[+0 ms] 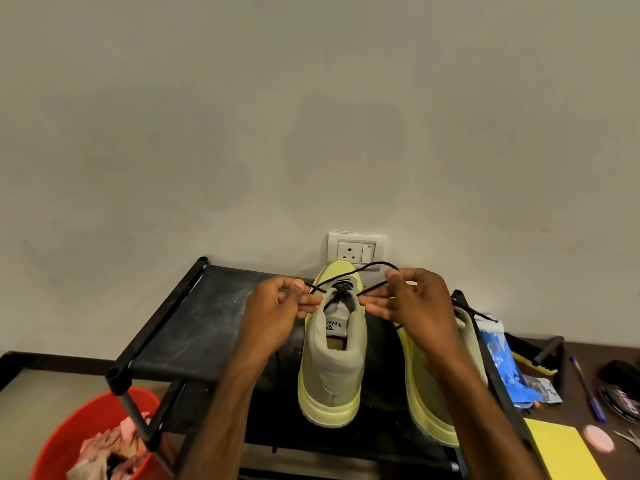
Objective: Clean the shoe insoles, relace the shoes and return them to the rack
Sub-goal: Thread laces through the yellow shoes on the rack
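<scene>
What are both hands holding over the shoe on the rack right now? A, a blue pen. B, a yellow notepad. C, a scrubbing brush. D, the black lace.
D: the left hand and the right hand each pinch a strand of the black lace above the shoe that stands on the rack.

Sage green and lime on black, with bright colours at the edges.
The sage-green fabric high-top shoe (332, 368) and its matching second shoe (420, 386) have lime-yellow soles and a thin black shoelace (377, 262). The black fabric rack shelf (207, 317) shows grey dusty streaks. The round red plastic tub (69, 431) holds pinkish rags. A bright yellow paper pad (561, 452) lies beside a small pink disc (598, 438).
</scene>
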